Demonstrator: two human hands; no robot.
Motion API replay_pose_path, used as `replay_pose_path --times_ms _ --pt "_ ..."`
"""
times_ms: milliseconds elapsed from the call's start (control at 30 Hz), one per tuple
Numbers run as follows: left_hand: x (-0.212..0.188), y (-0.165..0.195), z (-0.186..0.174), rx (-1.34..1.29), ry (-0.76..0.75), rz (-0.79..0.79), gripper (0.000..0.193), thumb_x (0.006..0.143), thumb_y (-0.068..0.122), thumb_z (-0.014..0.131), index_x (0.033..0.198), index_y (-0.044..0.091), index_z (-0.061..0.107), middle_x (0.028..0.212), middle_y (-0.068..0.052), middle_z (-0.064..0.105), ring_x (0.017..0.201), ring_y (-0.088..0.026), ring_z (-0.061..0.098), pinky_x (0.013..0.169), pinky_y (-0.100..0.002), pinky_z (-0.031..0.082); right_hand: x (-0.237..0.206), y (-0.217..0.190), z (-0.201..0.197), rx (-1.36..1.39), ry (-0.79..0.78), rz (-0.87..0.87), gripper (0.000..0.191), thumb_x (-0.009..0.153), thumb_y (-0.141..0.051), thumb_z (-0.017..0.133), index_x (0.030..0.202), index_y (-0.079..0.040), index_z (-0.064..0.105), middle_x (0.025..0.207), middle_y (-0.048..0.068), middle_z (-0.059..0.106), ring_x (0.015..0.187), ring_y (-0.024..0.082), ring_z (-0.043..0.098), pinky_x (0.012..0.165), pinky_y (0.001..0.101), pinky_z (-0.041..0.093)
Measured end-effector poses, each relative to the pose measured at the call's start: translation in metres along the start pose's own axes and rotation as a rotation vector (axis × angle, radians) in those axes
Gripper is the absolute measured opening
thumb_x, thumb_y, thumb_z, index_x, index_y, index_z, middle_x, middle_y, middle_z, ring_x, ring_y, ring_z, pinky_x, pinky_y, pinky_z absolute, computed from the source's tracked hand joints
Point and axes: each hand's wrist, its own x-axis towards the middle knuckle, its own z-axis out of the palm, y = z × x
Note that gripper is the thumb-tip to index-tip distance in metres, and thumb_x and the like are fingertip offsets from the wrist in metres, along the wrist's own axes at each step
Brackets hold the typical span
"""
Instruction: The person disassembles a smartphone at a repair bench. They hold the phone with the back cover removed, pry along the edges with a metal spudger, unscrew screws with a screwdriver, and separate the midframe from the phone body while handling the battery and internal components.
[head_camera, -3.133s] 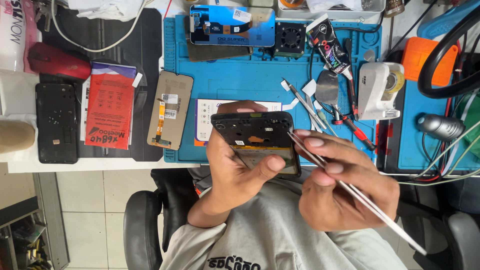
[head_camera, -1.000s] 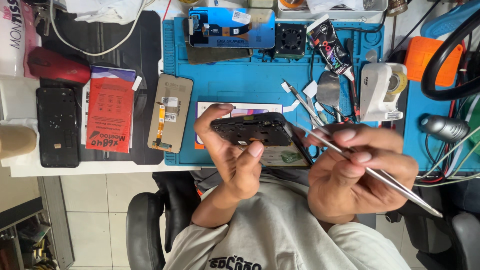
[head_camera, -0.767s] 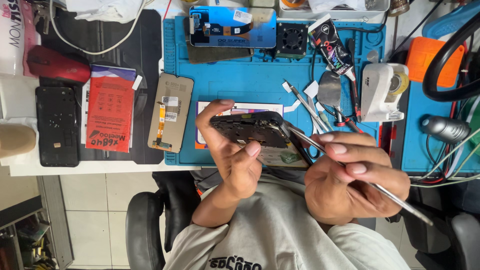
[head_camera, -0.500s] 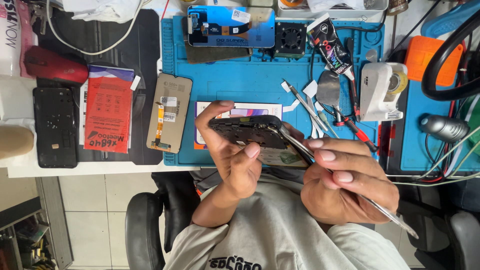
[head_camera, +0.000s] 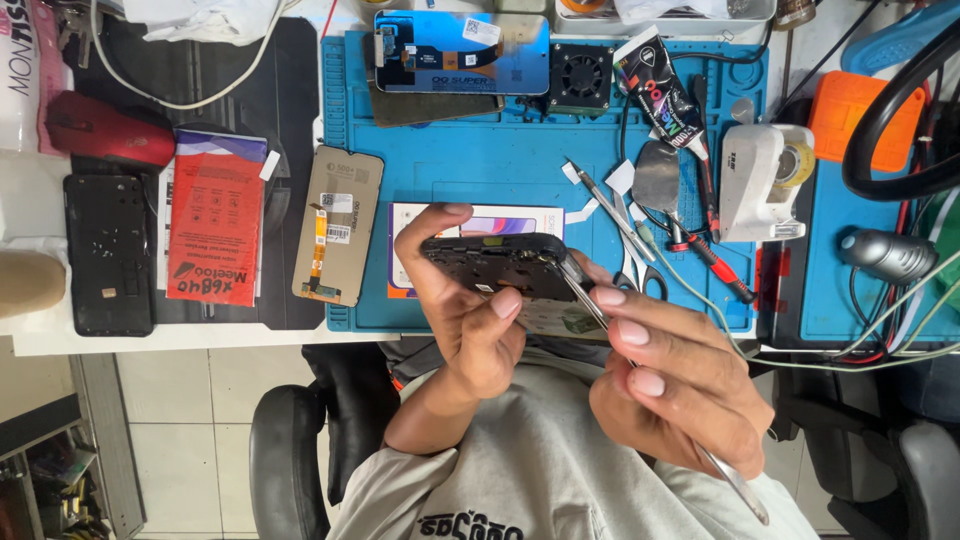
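Observation:
My left hand (head_camera: 470, 320) grips a black phone frame (head_camera: 495, 266), held tilted above the front edge of the blue work mat (head_camera: 480, 140). My right hand (head_camera: 675, 385) holds long metal tweezers (head_camera: 585, 300). Their tips touch the frame's upper right corner, and the far end of the tweezers sticks out below my wrist. Under the frame lies a white card with a phone picture (head_camera: 470, 222).
A beige display panel (head_camera: 338, 225) lies left of the frame, a red packet (head_camera: 215, 228) and a black back cover (head_camera: 108, 255) further left. More tweezers (head_camera: 600, 200), a metal spatula (head_camera: 657, 185), a glue tube (head_camera: 660, 95) and a white tape dispenser (head_camera: 765, 180) lie on the right.
My right hand has moved in closer to the frame, and the tweezers' tips now rest at its upper right corner. My left hand has tilted the frame slightly.

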Motion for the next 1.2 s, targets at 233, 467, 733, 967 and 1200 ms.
replay_pose_path --times_ms 233,467,733,967,1200 --pt "0.005 0.007 0.003 -0.169 -0.13 -0.116 0.058 0.103 0.013 0.063 0.147 0.013 0.025 0.102 -0.03 0.07 0.091 -0.038 0.076 0.085 -0.047 0.064 0.002 0.004 0.001 0.053 0.042 -0.068 0.029 0.086 0.008 0.069 0.104 0.001 0.048 0.103 0.021 0.067 0.089 0.042 0.076 0.072 0.0441 0.07" --pt "0.009 0.009 0.004 -0.164 -0.172 -0.157 0.055 0.106 0.018 0.061 0.147 0.017 0.025 0.102 -0.034 0.069 0.089 -0.043 0.075 0.086 -0.051 0.064 -0.007 0.007 -0.005 0.015 0.011 -0.075 0.032 0.083 0.013 0.071 0.104 0.001 0.049 0.101 0.021 0.066 0.087 0.042 0.077 0.068 0.0444 0.07" --pt "0.012 0.004 -0.002 -0.235 -0.203 -0.134 0.053 0.102 0.015 0.062 0.143 0.009 0.028 0.099 -0.031 0.069 0.089 -0.042 0.074 0.084 -0.053 0.065 -0.005 0.009 -0.005 0.038 0.007 -0.089 0.031 0.088 0.009 0.069 0.106 0.001 0.046 0.102 0.021 0.066 0.085 0.043 0.077 0.068 0.0438 0.067" --pt "0.014 0.011 -0.003 -0.207 -0.261 -0.132 0.053 0.101 0.018 0.061 0.141 0.006 0.029 0.103 -0.032 0.069 0.091 -0.041 0.074 0.084 -0.05 0.064 -0.009 0.011 0.0 0.044 0.069 -0.066 0.027 0.094 -0.002 0.067 0.108 0.0 0.044 0.1 0.021 0.067 0.082 0.04 0.078 0.066 0.0417 0.07" --pt "0.016 0.013 0.0 -0.211 -0.254 -0.162 0.052 0.099 0.016 0.059 0.141 0.007 0.029 0.104 -0.033 0.069 0.096 -0.042 0.074 0.09 -0.052 0.063 -0.004 0.014 -0.001 0.104 0.052 -0.109 0.026 0.093 -0.001 0.068 0.106 -0.002 0.045 0.098 0.017 0.066 0.08 0.036 0.077 0.067 0.0408 0.066"
